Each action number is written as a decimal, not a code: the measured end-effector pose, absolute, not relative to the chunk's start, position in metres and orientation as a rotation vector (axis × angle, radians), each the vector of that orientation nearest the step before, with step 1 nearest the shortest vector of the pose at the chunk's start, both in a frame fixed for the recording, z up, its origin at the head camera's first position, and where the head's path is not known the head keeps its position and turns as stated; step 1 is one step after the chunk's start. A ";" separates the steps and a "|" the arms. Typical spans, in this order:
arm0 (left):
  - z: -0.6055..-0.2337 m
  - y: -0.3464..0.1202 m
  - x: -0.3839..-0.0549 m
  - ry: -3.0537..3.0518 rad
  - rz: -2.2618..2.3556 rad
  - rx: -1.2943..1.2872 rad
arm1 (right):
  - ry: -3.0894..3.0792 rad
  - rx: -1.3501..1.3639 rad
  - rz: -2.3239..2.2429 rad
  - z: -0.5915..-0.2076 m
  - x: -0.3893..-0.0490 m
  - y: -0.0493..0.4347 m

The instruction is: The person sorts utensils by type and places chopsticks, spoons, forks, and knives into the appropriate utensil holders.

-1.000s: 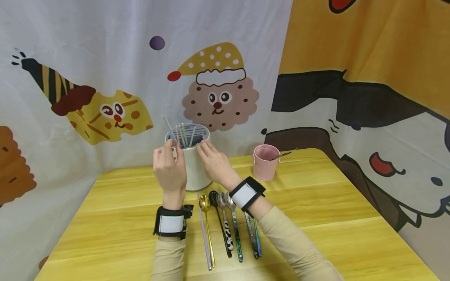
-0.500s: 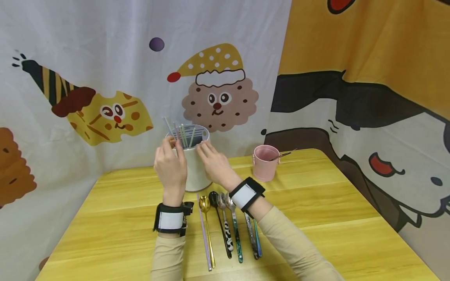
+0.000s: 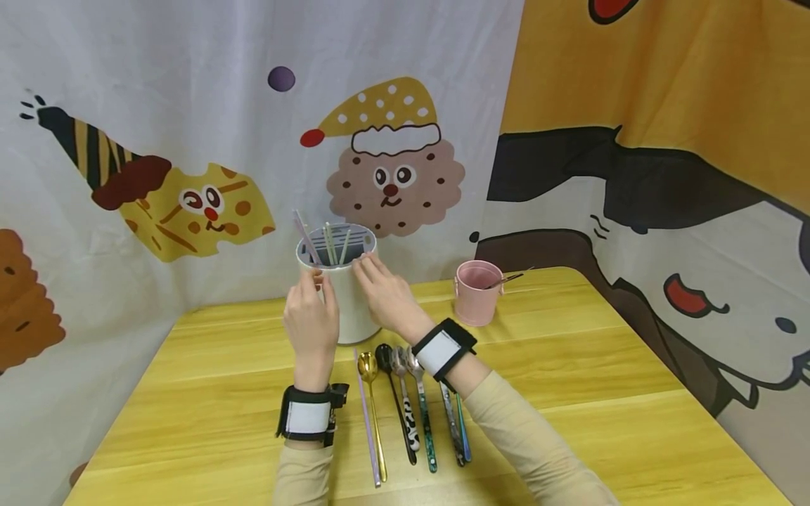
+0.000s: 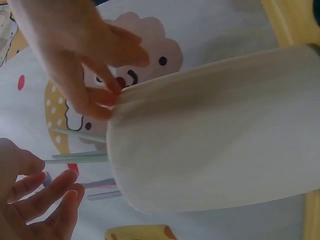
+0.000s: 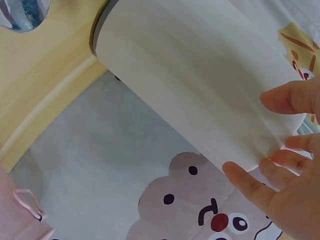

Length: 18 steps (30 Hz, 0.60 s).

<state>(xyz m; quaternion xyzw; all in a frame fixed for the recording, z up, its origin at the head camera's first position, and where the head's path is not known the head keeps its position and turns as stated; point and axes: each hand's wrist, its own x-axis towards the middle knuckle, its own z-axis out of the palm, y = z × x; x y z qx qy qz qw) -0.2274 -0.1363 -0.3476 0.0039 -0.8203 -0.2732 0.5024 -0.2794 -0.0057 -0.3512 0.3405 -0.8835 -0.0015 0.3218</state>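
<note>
A tall white canister (image 3: 354, 302) stands at the table's back. Several pale green straws (image 3: 329, 242) and lilac straws (image 3: 306, 239) poke out of its mouth, the lilac ones leaning left. My left hand (image 3: 310, 323) is at the canister's left front rim, with thumb and fingers apart and nothing between them. In the left wrist view its fingertips (image 4: 65, 182) lie close to the straw ends. On the canister's right side, my right hand (image 3: 392, 292) touches the rim with its fingertips, while the thumb (image 5: 287, 97) overlaps the outer wall in the right wrist view.
In front of the canister lie a lilac straw (image 3: 367, 425), a gold long-handled spoon (image 3: 368, 365), a black spoon (image 3: 384, 358) and several patterned-handled spoons (image 3: 422, 400). A small pink bucket (image 3: 476, 302) holding thin dark sticks (image 3: 506, 281) stands right. A printed curtain (image 3: 209, 84) hangs behind.
My left hand has let go of a lilac straw, which now leans left in the canister, and has dropped slightly lower. The right hand has stayed on the rim.
</note>
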 end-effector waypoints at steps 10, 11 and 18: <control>-0.379 -0.137 -0.225 -2.110 -0.641 -0.035 | -2.335 0.885 -0.022 -0.348 -0.277 -0.006; -0.381 -0.137 -0.225 -2.125 -0.635 -0.038 | -2.336 0.884 -0.022 -0.348 -0.277 -0.006; -0.388 -0.136 -0.227 -2.185 -0.626 -0.047 | -2.361 0.888 -0.017 -0.349 -0.278 -0.006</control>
